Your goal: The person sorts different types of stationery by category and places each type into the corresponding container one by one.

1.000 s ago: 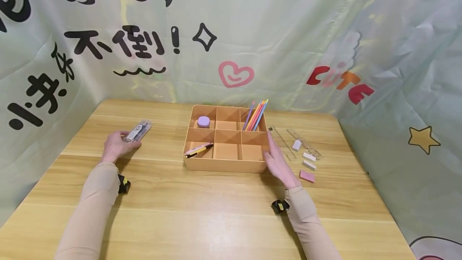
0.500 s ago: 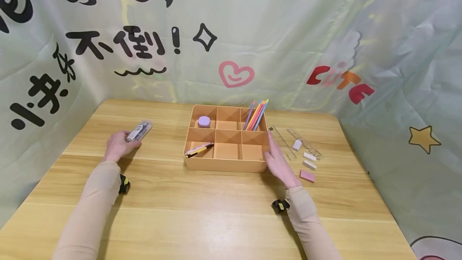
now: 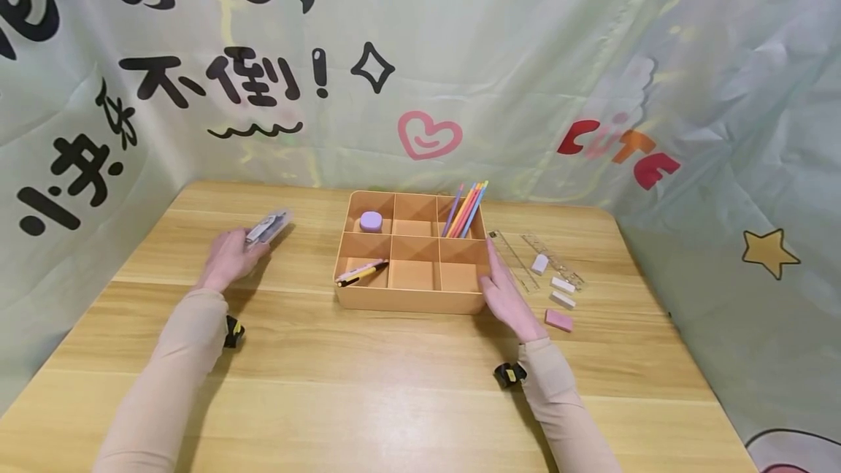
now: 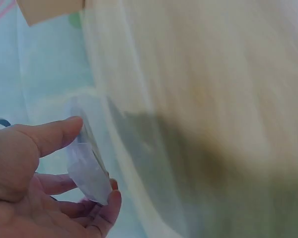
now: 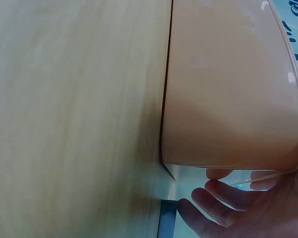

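In the head view my left hand [image 3: 231, 258] holds a small clear plastic packet [image 3: 268, 228] with a pale label, off the table at the left. The left wrist view shows the thumb on one face of the packet [image 4: 89, 171] and fingers behind it; its contents are unclear. My right hand [image 3: 507, 299] rests against the right side of a tan divided organizer box [image 3: 410, 301], fingers extended along the wall. In the right wrist view the fingers [image 5: 226, 198] lie by the box's corner. A purple round-cornered item [image 3: 371, 222], two pens [image 3: 361, 273] and several coloured pencils [image 3: 468, 212] sit in its compartments.
Right of the box lie two clear rulers [image 3: 558, 263], a white eraser with a purplish sleeve [image 3: 540, 263], two white blocks [image 3: 563, 292] and a pink eraser [image 3: 559, 320]. A printed cloth [image 3: 525, 57] hangs behind the wooden table [image 3: 368, 385].
My left hand has lifted the packet and moved it slightly to the right and away from me. The right hand and the box have stayed in place.
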`<action>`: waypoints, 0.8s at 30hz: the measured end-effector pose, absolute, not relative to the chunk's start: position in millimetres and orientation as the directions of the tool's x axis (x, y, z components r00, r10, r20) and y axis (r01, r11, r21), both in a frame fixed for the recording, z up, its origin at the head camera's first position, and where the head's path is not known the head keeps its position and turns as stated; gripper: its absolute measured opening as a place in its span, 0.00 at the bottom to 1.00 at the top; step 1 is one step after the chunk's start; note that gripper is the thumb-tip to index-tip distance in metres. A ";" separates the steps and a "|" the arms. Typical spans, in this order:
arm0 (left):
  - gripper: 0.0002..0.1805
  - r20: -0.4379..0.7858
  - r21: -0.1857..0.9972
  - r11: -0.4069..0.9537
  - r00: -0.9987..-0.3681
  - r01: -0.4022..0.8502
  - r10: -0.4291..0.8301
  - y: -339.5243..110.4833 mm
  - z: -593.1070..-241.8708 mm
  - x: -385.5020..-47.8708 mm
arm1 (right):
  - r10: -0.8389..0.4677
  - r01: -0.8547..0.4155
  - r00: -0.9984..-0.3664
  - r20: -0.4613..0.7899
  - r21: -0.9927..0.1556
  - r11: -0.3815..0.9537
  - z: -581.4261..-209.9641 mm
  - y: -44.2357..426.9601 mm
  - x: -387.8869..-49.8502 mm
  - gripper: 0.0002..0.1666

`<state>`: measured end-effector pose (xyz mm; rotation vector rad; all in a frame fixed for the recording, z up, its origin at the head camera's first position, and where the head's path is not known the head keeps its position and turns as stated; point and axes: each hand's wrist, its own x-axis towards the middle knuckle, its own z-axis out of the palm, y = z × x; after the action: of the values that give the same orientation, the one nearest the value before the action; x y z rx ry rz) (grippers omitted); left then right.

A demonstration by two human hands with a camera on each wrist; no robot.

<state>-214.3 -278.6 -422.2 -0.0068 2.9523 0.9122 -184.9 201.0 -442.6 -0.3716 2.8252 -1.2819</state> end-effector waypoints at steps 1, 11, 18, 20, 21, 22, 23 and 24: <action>0.32 -0.029 0.569 0.822 -0.999 0.002 0.022 -274.7 -420.7 -214.5 | -0.222 -0.207 -0.972 0.080 -0.744 0.635 -442.6 201.1 -185.0 0.44; 0.33 0.133 0.603 0.788 -0.990 0.126 0.057 -233.4 -397.6 -216.2 | -0.225 -0.196 -0.972 0.063 -0.744 0.639 -441.0 201.5 -184.4 0.44; 0.32 0.214 0.617 0.756 -0.971 0.219 0.106 -212.5 -385.6 -219.5 | -0.226 -0.194 -0.972 0.061 -0.747 0.635 -440.4 201.6 -184.7 0.44; 0.32 0.228 0.613 0.753 -0.966 0.240 0.122 -207.6 -383.3 -220.0 | -0.227 -0.195 -0.972 0.061 -0.748 0.635 -440.6 201.7 -184.9 0.44; 0.32 0.236 0.611 0.751 -0.963 0.251 0.130 -205.0 -382.0 -220.4 | -0.227 -0.194 -0.972 0.060 -0.747 0.635 -440.7 201.8 -184.9 0.44; 0.32 0.244 0.608 0.749 -0.960 0.262 0.137 -202.5 -380.8 -220.9 | -0.227 -0.194 -0.972 0.059 -0.746 0.637 -440.9 201.9 -185.0 0.44; 0.32 0.252 0.606 0.747 -0.957 0.272 0.144 -200.2 -379.7 -221.6 | -0.227 -0.193 -0.972 0.058 -0.747 0.637 -441.1 202.0 -185.0 0.44; 0.32 0.259 0.603 0.746 -0.954 0.282 0.151 -197.8 -378.5 -222.3 | -0.227 -0.193 -0.972 0.057 -0.747 0.636 -441.2 202.1 -185.0 0.44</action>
<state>-222.3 -197.8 -378.5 0.3909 3.1146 1.1292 -185.0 202.1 -441.2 -0.3599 2.8032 -1.2723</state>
